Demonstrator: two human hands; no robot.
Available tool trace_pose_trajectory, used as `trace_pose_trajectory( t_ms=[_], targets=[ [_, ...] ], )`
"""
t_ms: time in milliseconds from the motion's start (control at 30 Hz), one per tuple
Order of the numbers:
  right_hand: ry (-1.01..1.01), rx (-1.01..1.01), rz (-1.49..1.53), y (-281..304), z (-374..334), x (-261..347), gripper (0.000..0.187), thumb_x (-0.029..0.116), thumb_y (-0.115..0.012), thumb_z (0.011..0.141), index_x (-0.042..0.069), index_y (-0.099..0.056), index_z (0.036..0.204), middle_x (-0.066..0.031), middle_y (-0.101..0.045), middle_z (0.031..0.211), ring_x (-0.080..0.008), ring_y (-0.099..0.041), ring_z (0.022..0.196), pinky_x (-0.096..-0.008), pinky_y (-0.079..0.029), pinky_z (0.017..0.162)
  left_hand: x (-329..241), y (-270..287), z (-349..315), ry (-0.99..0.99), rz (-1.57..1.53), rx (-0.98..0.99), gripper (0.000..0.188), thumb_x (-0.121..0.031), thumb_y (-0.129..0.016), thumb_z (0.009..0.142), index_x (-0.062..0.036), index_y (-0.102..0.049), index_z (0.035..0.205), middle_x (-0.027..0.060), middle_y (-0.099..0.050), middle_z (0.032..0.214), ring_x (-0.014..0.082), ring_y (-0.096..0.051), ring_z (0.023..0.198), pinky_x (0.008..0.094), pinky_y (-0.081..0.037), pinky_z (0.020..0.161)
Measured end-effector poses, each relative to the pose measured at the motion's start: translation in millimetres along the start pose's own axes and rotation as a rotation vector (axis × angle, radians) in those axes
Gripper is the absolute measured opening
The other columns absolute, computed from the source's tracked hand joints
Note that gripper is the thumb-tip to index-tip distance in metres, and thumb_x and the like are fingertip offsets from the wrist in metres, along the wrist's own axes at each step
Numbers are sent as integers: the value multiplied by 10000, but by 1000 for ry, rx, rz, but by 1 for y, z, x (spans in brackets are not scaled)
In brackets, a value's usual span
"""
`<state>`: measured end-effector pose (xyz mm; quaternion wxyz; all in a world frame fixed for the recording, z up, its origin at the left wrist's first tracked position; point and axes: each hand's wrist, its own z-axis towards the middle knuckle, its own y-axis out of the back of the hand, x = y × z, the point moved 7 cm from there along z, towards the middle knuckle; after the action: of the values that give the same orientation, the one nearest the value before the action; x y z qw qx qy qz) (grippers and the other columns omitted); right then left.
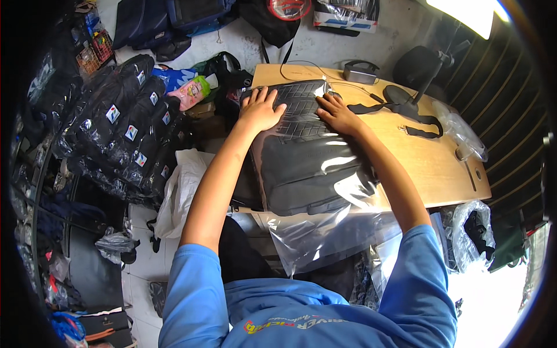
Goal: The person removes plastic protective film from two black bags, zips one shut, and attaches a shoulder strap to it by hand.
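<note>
A black bag (301, 165) with a quilted-looking upper part lies on the wooden table inside a clear plastic sleeve (313, 243). The sleeve's loose end hangs over the table's near edge. My left hand (262, 110) presses on the bag's far left side, fingers spread and pointing away from me. On the far right side, my right hand (339, 114) rests on the plastic with its fingers apart. Neither hand is closed around anything. Glare off the plastic hides some of the bag's surface.
Right of the bag, a black strap (423, 124) and a lamp stand's round base (399, 94) sit on the table (400, 168). A dark box-shaped device (361, 72) with a cable stands at the back. Plastic-wrapped black bags (116, 127) are piled at left.
</note>
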<state>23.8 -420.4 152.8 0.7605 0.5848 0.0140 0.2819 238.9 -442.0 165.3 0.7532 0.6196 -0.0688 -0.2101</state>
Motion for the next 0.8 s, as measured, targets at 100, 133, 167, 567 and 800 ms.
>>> trace_pose_trajectory(
  t_ms=[100, 133, 167, 567, 800],
  targets=[
    [-134, 70, -40, 18, -13, 4, 615, 536, -444, 918, 147, -419, 1394, -172, -294, 1483, -348, -210, 1395, -531, -208, 1101, -5, 8, 3, 32, 66, 128, 606, -468, -411, 932, -130, -343, 1431, 150, -231, 1518, 305, -190, 1408, 473, -216, 1104],
    [-155, 83, -111, 26, -24, 6, 629, 545, -453, 912, 144, -418, 1396, -174, -271, 1495, -357, -185, 1404, -547, -190, 1103, -15, 15, 6, 14, 165, 139, 583, -433, -438, 927, -114, -380, 1411, 152, -244, 1513, 296, -204, 1407, 487, -235, 1096],
    [-160, 79, -120, 36, -35, 10, 629, 545, -453, 912, 144, -418, 1396, -174, -271, 1495, -357, -185, 1404, -547, -190, 1103, -24, 20, 12, 5, 160, 133, 583, -433, -438, 927, -114, -380, 1411, 152, -244, 1513, 296, -204, 1407, 487, -235, 1096],
    [-225, 81, 268, 50, -165, 63, 568, 393, -497, 949, 117, -361, 1426, -202, -220, 1512, -369, -173, 1408, -405, -216, 1117, -92, -43, 75, -297, 23, 179, 553, -502, -299, 954, -275, -301, 1459, 49, -214, 1544, 248, -190, 1422, 500, -126, 1108],
    [-898, 118, 756, 45, -174, 5, 644, 455, -698, 804, -15, -573, 1226, -120, -661, 916, -156, -606, 768, -274, -467, 650, -40, 22, 52, -331, -595, -338, 427, -364, -517, 922, -58, -574, 1214, 184, -546, 1260, 336, -529, 1164, 366, -423, 958]
  ],
)
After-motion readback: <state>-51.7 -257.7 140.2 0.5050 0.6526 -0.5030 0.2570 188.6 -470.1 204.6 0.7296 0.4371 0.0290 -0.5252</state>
